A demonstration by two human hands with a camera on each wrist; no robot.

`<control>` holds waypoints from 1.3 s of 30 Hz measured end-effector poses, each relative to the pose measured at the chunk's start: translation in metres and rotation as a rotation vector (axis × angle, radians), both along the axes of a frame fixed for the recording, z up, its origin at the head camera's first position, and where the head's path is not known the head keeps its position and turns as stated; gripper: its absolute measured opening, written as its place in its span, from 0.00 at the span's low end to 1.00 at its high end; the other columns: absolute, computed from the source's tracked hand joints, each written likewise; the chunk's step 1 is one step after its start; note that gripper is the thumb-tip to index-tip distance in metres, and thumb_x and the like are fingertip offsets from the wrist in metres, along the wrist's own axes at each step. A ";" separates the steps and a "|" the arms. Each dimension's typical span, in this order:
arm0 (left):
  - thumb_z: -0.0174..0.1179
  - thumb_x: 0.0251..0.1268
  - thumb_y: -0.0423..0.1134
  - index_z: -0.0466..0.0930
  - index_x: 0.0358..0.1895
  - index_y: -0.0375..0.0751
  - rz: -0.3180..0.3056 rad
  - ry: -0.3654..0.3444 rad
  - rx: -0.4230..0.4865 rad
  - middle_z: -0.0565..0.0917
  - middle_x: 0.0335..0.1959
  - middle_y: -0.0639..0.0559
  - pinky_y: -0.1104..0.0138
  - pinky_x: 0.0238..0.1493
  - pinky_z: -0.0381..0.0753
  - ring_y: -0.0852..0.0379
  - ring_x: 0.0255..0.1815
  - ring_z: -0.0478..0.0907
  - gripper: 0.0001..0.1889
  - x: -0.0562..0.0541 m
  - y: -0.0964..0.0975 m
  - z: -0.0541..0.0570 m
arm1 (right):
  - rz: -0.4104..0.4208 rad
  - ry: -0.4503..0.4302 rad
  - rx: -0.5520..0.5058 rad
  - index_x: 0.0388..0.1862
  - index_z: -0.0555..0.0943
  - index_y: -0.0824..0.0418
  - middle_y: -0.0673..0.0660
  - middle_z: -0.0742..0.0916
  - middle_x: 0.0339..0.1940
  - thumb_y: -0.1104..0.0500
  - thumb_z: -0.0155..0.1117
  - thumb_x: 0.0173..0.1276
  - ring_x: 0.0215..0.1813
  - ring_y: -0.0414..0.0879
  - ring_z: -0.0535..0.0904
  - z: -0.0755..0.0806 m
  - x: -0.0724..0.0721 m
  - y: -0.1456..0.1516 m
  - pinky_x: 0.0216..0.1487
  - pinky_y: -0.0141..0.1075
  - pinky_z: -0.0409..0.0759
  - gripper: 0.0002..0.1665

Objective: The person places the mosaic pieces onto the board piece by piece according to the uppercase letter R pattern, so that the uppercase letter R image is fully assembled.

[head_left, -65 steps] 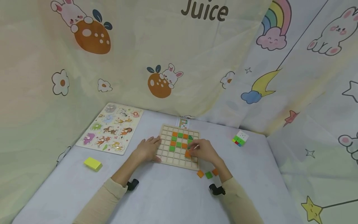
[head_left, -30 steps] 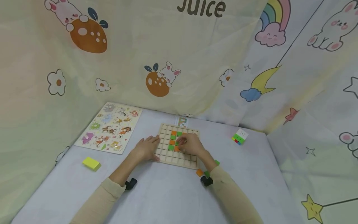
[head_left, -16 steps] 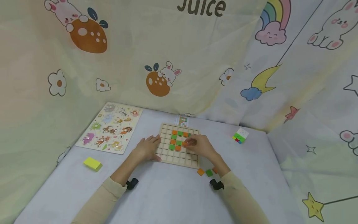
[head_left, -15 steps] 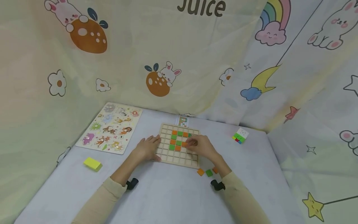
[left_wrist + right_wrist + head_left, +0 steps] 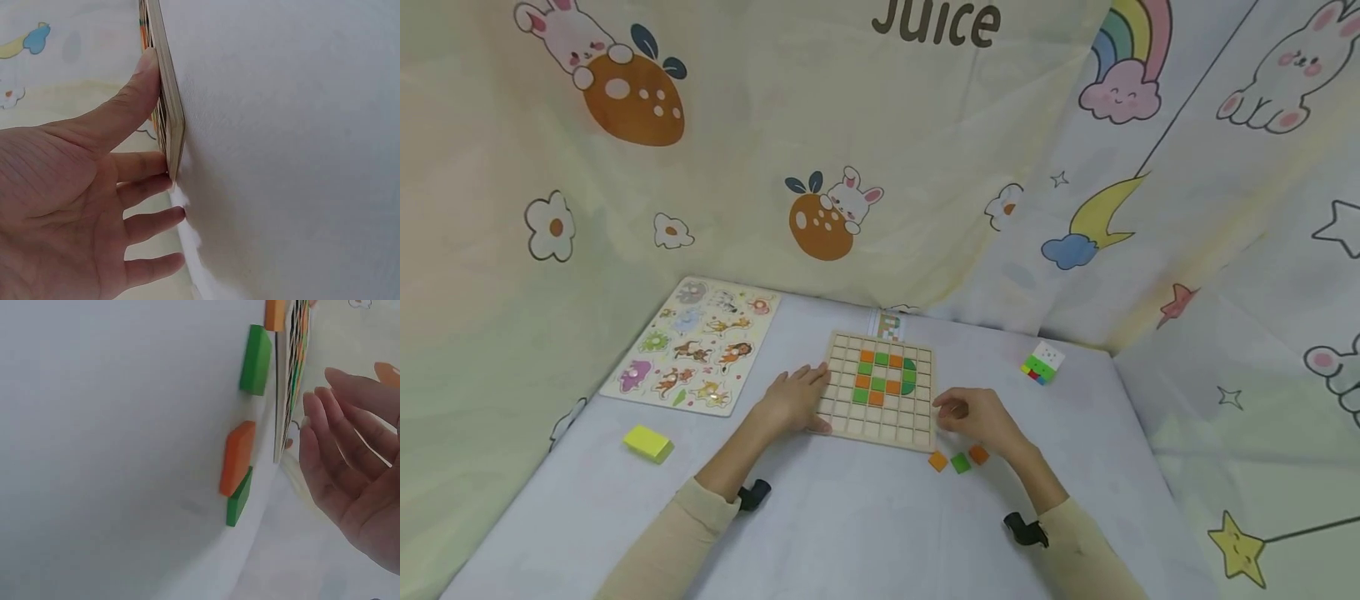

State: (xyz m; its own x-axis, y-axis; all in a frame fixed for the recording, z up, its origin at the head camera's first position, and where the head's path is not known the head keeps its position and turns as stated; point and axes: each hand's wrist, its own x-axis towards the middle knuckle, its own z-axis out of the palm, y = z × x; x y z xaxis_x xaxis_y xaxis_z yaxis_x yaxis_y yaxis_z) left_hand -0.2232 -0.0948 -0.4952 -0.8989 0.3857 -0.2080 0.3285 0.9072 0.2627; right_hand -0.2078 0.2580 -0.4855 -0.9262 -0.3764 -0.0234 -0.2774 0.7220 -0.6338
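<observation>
In the head view a square wooden grid board [image 5: 842, 421] lies on the table, with orange and green tiles [image 5: 878, 384] set in some cells in a P-like shape. My left hand [image 5: 792, 402] touches the board's left edge with spread, straight fingers; in the left wrist view its thumb [image 5: 134, 94] lies along that edge. Just off the board's right edge hovers my right hand [image 5: 977, 414], fingers loosely bent and holding nothing. Below it lie a loose orange tile [image 5: 937, 461], a green tile [image 5: 961, 463] and a darker orange tile [image 5: 978, 454]. The right wrist view also shows another green tile [image 5: 239, 499].
An animal peg puzzle [image 5: 696, 346] lies at the back left, a yellow block [image 5: 648, 443] in front of it. A small pattern card [image 5: 891, 326] sits behind the board. A colored cube [image 5: 1042, 363] stands at the right, near the curtain [image 5: 925, 167].
An orange tile from the board's lower right now sits in the row beside a green one. My right hand has drawn back rightward off the board. My left hand stays put.
</observation>
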 end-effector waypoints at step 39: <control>0.78 0.52 0.58 0.60 0.80 0.30 -0.008 -0.009 0.011 0.57 0.84 0.38 0.35 0.78 0.56 0.34 0.83 0.54 0.57 0.000 -0.003 -0.004 | 0.109 -0.073 0.062 0.48 0.87 0.58 0.46 0.87 0.32 0.68 0.80 0.58 0.35 0.40 0.81 -0.016 0.037 -0.003 0.36 0.31 0.83 0.19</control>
State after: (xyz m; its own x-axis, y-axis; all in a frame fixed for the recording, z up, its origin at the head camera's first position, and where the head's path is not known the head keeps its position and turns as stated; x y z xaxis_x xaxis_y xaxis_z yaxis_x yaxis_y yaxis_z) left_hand -0.2235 -0.0979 -0.4992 -0.8939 0.3950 -0.2120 0.3331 0.9017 0.2756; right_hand -0.1706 0.2554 -0.5013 -0.8749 -0.4702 -0.1160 -0.3108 0.7288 -0.6101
